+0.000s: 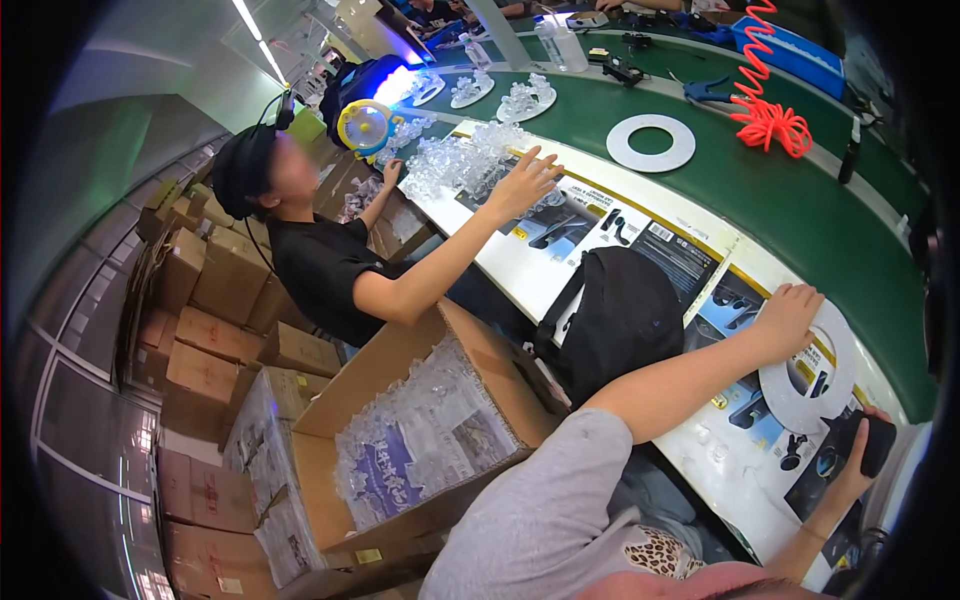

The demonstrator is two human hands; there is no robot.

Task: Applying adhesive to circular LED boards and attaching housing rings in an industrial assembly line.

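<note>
My left hand (787, 322) rests palm down with its fingers stretched over the upper left edge of a flat white ring (842, 372). The ring lies on printed dark packaging sheets (727, 307) on the white worktop. At the right, my right hand (857, 465) grips a small black object (878, 445) with rounded edges; its exact kind is unclear. A black bag-like item (622, 320) sits on the worktop's near edge, left of my left forearm.
A co-worker's hand (525, 185) reaches over heaped clear plastic pieces (455, 160). An open carton (325, 480) holds more wrapped clear pieces. Another white ring (675, 158) and a coiled red air hose (770, 130) are on the green surface. Cartons (205, 375) stack at left.
</note>
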